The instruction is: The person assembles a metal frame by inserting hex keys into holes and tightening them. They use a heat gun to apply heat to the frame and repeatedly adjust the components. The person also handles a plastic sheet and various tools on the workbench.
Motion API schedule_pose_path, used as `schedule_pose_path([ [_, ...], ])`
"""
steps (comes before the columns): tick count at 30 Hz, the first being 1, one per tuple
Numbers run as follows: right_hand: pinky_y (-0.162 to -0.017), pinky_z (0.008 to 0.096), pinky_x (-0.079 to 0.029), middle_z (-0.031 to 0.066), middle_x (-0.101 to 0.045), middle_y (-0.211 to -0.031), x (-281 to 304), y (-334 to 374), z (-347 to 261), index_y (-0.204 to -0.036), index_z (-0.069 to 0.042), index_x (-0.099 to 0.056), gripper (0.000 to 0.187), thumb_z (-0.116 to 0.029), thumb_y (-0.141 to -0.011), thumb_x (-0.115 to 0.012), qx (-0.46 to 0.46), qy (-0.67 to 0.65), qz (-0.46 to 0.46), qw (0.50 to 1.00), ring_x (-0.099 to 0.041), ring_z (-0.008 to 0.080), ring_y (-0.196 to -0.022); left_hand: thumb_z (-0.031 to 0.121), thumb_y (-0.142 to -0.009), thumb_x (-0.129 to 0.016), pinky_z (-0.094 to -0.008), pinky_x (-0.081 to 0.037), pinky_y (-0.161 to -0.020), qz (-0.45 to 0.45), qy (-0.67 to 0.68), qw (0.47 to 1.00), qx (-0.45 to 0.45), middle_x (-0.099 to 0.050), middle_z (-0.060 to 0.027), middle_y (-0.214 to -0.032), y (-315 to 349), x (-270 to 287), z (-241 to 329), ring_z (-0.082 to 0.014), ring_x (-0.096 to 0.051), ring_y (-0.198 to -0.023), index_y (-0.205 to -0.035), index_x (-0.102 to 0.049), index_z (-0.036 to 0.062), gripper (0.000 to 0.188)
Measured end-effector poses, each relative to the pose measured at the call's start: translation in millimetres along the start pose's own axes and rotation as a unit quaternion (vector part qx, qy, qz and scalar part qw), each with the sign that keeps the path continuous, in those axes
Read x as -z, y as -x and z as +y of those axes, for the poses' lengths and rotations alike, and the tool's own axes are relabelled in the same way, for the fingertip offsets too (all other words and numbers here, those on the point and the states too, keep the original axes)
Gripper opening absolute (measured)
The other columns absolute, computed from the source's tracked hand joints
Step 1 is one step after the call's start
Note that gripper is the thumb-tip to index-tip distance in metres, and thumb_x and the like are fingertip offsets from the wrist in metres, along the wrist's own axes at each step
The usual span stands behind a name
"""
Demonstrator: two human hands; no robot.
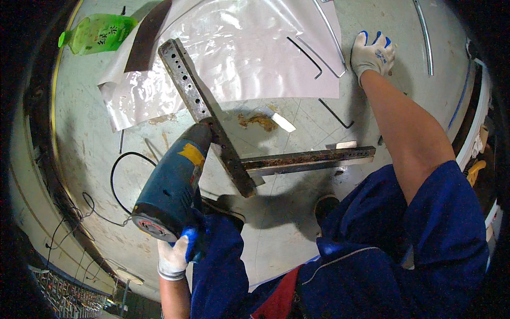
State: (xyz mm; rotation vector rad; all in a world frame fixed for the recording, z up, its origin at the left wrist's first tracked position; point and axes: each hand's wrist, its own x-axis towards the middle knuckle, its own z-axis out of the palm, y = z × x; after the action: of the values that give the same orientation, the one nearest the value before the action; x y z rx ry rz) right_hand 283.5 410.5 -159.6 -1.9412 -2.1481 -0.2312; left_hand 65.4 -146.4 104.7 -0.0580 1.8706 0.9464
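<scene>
My left hand (178,252), in a white and blue glove, is closed round the grip of a blue corded power tool (169,183). The tool's black nose meets a long metal bar with a row of holes (183,74); its tip is hidden. A second, rusty metal bar (313,159) lies at an angle to the first, close to its lower end. My right hand (375,53), also gloved, rests on the floor at the far right with its fingers a little apart, holding nothing. Left of it lie a black hex key (305,57) and a bent metal rod (332,37).
A clear plastic sheet (234,58) covers part of the green floor (287,212). Another black hex key (337,114) and a white strip (283,122) lie nearby. A green bottle (103,34) is at far left, a metal rod (424,37) at far right. Cable (114,170) trails left.
</scene>
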Motion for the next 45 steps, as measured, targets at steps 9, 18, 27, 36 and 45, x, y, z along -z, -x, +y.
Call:
schedule_pose_path([
  [9, -0.119, 0.0557, -0.028, 0.0258, -0.049, -0.147, 4.3, 0.4, -2.1, -0.145, -0.007, -0.053, 0.073, -0.056, -0.092, -0.056, -0.006, -0.004, -0.02, 1.0, -0.043, 0.0413, -0.141, 0.024, -0.101, -0.067, -0.0424, -0.054, -0.098, -0.028, 0.091, 0.995, 0.003, -0.066, -0.019, -0.127, -5.4, -1.6, -4.2, -0.0308, -0.067, -0.112, -0.144, -0.05, -0.0003, 0.053],
  [18, -0.12, 0.054, -0.027, 0.0238, -0.05, -0.147, 3.4, 1.0, -2.7, -0.145, -0.009, -0.053, 0.072, -0.056, -0.091, -0.057, -0.016, 0.006, -0.01, 1.0, -0.044, 0.0404, -0.14, 0.052, -0.098, -0.064, -0.0427, -0.058, -0.09, -0.079, 0.062, 0.995, -0.003, -0.069, -0.0153, -0.119, -12.6, -3.0, 10.1, -0.0281, -0.07, -0.104, -0.139, -0.054, -0.0049, 0.071],
  [27, -0.119, 0.0551, -0.029, 0.0243, -0.051, -0.146, -1.6, 0.6, -0.2, -0.145, -0.009, -0.054, 0.074, -0.058, -0.09, -0.058, -0.017, 0.004, -0.008, 1.0, -0.043, 0.0419, -0.14, 0.045, -0.092, -0.076, -0.0387, -0.056, -0.077, -0.083, 0.119, 0.989, -0.003, -0.069, -0.0154, -0.107, -14.0, -11.6, 16.5, -0.0256, -0.068, -0.09, -0.131, -0.058, 0.0014, 0.061],
  [36, -0.121, 0.056, -0.025, 0.0249, -0.049, -0.148, 6.2, 1.4, -4.0, -0.146, -0.008, -0.052, 0.074, -0.055, -0.09, -0.058, -0.018, -0.022, -0.016, 0.999, -0.042, 0.0424, -0.142, 0.055, -0.087, -0.077, -0.0359, -0.056, -0.077, -0.037, 0.063, 0.997, -0.01, -0.069, -0.0131, -0.109, -11.6, -13.3, 14.0, -0.0227, -0.068, -0.09, -0.135, -0.057, 0.0023, 0.074],
  [45, -0.116, 0.0577, -0.032, 0.0188, -0.052, -0.148, -2.5, -4.6, 2.5, -0.149, -0.016, -0.051, 0.071, -0.061, -0.095, -0.053, -0.019, 0.041, -0.068, 0.997, -0.047, 0.0402, -0.138, 0.053, -0.083, -0.082, -0.0358, -0.051, -0.098, -0.036, 0.061, 0.995, -0.071, -0.064, -0.0097, -0.123, -16.3, -6.6, -23.7, -0.0197, -0.062, -0.111, -0.14, -0.051, 0.0, 0.084],
])
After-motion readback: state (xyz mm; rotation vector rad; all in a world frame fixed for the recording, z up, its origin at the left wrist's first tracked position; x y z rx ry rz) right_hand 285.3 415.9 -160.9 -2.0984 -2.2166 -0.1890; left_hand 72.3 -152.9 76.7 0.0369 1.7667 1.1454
